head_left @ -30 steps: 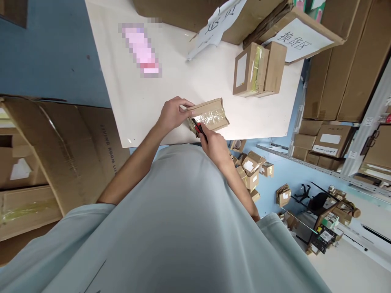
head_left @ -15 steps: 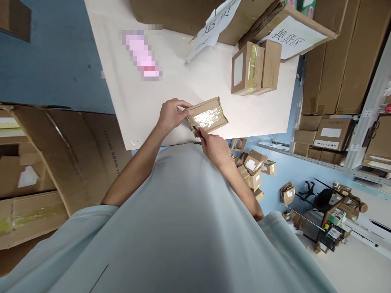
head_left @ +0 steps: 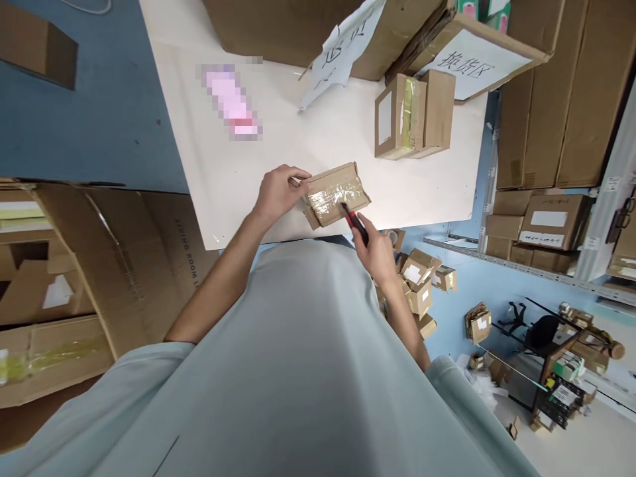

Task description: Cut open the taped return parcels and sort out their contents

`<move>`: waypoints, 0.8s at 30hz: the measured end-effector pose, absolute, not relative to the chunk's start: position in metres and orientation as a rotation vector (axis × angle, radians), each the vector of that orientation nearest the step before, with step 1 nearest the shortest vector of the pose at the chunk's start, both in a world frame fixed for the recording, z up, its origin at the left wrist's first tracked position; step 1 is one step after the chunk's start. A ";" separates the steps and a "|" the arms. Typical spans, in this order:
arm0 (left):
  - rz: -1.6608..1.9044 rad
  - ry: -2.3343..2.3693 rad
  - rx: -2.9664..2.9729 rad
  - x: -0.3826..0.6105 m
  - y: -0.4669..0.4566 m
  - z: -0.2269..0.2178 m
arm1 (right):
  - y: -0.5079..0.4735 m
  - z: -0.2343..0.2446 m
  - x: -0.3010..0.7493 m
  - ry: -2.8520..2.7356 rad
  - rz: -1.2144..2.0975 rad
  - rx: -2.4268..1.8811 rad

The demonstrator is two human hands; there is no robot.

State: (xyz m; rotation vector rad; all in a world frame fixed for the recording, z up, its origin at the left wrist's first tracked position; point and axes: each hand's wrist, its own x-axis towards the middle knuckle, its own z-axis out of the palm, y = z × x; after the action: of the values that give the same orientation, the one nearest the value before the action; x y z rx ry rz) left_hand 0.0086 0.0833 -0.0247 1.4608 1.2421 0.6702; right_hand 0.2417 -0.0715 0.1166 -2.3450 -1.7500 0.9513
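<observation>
A small flat cardboard box (head_left: 330, 182) with shiny clear tape over its top lies near the front edge of the white table (head_left: 278, 142). My left hand (head_left: 279, 192) grips the box's left end between thumb and fingers. In my right hand (head_left: 376, 255) is a red and black utility knife (head_left: 356, 224), its tip over the near right part of the tape. Whether the blade touches the tape I cannot tell.
Two small boxes (head_left: 415, 119) stand at the table's right, before a larger carton with a handwritten sign (head_left: 462, 63). A blurred pink item (head_left: 231, 103) lies at the left. A tall open carton (head_left: 134, 245) stands left of the table; shelved boxes (head_left: 554, 218) are at right.
My right hand has moved the knife rightward, from the box's near left corner to its near right side. My left hand keeps its grip on the box.
</observation>
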 end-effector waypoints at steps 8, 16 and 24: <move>0.717 1.148 1.821 0.083 0.060 0.009 | -0.034 0.102 0.289 -1.743 0.814 -2.356; 0.708 1.202 1.837 0.122 0.045 -0.003 | -0.006 0.101 0.299 -1.924 0.924 -2.314; 0.618 1.260 1.993 0.120 0.041 -0.004 | 0.019 0.120 0.283 -2.242 0.864 -2.500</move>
State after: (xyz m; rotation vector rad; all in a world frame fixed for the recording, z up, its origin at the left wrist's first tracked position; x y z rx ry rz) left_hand 0.1199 0.0408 -0.0038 1.9933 1.2600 0.6181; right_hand 0.2830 0.0188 0.1198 -2.4998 -2.2422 0.8635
